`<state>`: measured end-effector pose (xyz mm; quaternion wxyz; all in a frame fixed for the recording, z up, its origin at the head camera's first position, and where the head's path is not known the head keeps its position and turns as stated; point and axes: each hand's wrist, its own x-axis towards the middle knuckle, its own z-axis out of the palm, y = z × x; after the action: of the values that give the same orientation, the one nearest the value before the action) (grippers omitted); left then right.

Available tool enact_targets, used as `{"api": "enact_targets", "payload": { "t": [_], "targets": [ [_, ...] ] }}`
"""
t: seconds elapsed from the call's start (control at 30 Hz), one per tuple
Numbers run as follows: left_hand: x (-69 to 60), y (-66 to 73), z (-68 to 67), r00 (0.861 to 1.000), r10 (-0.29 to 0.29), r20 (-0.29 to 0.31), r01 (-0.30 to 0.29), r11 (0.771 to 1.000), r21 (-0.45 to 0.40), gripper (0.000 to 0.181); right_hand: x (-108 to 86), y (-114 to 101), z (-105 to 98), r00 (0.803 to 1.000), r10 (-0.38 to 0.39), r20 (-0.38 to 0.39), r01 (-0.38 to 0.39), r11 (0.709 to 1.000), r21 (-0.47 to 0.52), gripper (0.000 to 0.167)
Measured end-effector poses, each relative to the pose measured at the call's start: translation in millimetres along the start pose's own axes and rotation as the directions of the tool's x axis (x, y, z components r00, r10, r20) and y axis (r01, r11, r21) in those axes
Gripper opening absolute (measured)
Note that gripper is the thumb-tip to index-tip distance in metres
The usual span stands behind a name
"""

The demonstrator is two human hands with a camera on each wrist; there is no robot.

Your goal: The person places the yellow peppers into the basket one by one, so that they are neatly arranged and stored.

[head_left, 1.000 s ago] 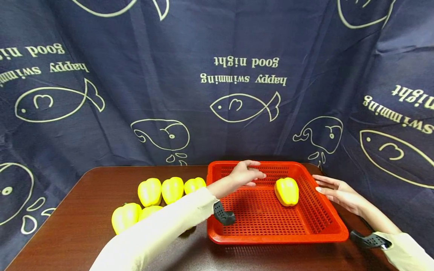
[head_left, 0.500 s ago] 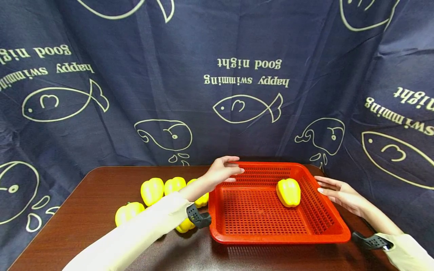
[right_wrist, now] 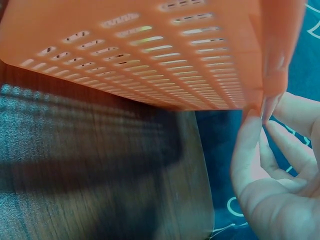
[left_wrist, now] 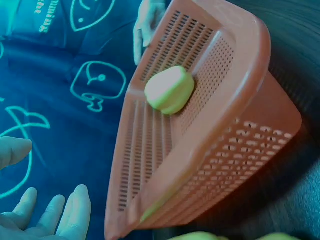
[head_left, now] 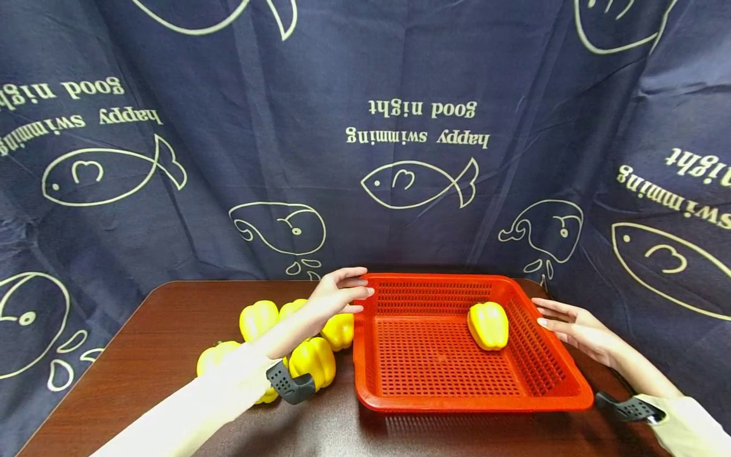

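Note:
A red plastic basket [head_left: 474, 404] with perforated walls stands on the table, and one yellow bell pepper [head_left: 488, 325] lies inside it toward the right. My right hand [head_left: 585, 333] pinches the basket's right rim between thumb and fingers, as the right wrist view also shows. Over the basket's left edge, my left hand [head_left: 334, 297] hangs with fingers apart and nothing in them. Beneath and beside that arm, several yellow bell peppers [head_left: 313, 362] sit on the table, partly hidden by the hand and sleeve.
The brown wooden table [head_left: 154, 343] carries everything. A dark blue curtain [head_left: 320, 127] with fish drawings hangs behind its far edge and along the right side. The loose peppers stand close to the basket's left wall.
My left hand has moved left, from above the basket's inside to its left edge, uncovering more of the loose peppers. My right hand stays at the rim.

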<state>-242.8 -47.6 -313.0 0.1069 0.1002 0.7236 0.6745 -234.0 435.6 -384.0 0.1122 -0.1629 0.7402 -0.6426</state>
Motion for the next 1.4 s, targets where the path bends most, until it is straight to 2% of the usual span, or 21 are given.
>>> {"api": "enact_targets", "payload": {
  "t": [0.33,0.57,0.83,1.17,1.4],
  "targets": [
    [-17.8,-8.6,-33.8,0.999,-0.003,-0.046,0.003,1.0,0.0,0.052,-0.3,0,1,1.0,-0.02,0.017,0.019,1.0,0.024,0.043],
    [-36.0,-19.6,-54.4,0.997,0.007,-0.078,-0.005,1.0,0.025,0.055,0.0,0,2,1.0,-0.023,0.016,0.022,0.999,0.025,0.042],
    [-51.9,-34.3,-82.2,0.996,0.021,-0.086,-0.015,0.998,0.067,0.058,-0.6,1,3,0.999,-0.029,0.013,0.029,0.999,0.046,0.043],
    [-69.5,-50.8,-121.4,0.991,0.09,-0.101,-0.075,0.987,0.142,0.056,-0.6,1,2,0.999,-0.038,0.023,0.036,0.998,0.059,0.044],
    [-84.2,-63.6,-143.8,0.978,0.173,-0.115,-0.157,0.978,0.137,0.039,-1.2,3,2,0.999,-0.035,0.016,0.034,0.998,0.055,0.044]
  ]
}}
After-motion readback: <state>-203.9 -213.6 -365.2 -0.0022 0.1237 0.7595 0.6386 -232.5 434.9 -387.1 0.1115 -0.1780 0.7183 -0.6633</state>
